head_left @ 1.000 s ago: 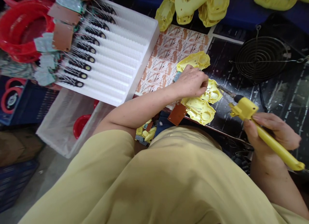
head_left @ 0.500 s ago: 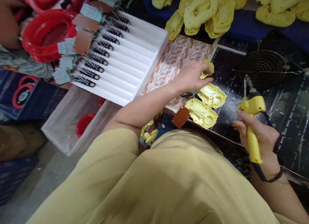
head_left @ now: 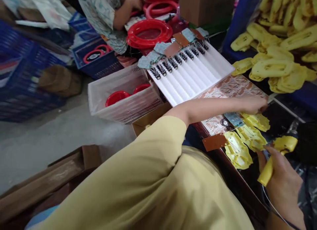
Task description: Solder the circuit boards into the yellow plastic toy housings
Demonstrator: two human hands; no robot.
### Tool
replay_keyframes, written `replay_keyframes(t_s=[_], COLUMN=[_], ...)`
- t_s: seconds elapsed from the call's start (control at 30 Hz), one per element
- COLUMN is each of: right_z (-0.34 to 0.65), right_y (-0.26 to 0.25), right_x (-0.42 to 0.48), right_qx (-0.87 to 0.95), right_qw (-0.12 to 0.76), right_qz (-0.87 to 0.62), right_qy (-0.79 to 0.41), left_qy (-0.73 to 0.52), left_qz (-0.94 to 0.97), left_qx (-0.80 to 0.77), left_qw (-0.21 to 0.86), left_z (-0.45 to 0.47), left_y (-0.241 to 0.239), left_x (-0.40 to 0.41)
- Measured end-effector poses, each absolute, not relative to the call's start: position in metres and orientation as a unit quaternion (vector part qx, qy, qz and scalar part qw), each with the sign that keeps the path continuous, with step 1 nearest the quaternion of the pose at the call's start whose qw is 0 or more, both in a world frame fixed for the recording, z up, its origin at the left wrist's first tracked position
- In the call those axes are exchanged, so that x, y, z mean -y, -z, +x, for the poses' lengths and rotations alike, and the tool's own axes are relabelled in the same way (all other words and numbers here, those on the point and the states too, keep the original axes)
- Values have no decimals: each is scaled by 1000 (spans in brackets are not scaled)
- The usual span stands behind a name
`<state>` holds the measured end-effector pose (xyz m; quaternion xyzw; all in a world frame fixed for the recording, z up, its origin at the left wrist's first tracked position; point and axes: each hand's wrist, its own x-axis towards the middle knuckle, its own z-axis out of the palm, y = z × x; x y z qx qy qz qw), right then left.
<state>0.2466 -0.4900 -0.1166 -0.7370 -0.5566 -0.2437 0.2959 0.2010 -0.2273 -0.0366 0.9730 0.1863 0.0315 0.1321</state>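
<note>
My right hand (head_left: 282,169) is wrapped round the handle of a yellow soldering gun (head_left: 285,144), at the right. Stretched over the printed sheet, my left hand (head_left: 252,103) has its fingers curled; what they hold, if anything, is hidden. Just below it lies a yellow plastic shell (head_left: 260,121). Two more open shells lie beside that one, a middle shell (head_left: 251,135) and a front shell (head_left: 238,150) with thin wires inside. A brown circuit board (head_left: 214,142) sticks out left of the front shell. A green circuit board (head_left: 234,119) and a small round speaker (head_left: 225,122) lie near my left wrist.
A white ridged foam tray (head_left: 198,81) carries wired black parts and circuit boards. Yellow shells (head_left: 274,64) are heaped at the upper right. A translucent crate (head_left: 119,107) with red rings stands left. Another person's arm (head_left: 126,12) is beyond red rings (head_left: 150,33).
The view has swung left, showing more floor and crates. The yellow shell that was in my left hand now lies on the table beside the others. The soldering gun remains in my right hand.
</note>
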Motion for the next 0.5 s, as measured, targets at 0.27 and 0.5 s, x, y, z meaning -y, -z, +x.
replay_keyframes(t_s=[0.27,0.5], right_z=[260,260], right_y=[126,126], right_x=[493,485], right_qx=[503,502], right_qw=[353,367], right_qz=[-756,-749], right_qy=[227,230], left_qy=[-145,-155], left_qz=[935,839], left_qx=[-308,-520], left_qw=[97,-44], left_z=[62,-40], left_y=[15,23], left_x=[104,-11])
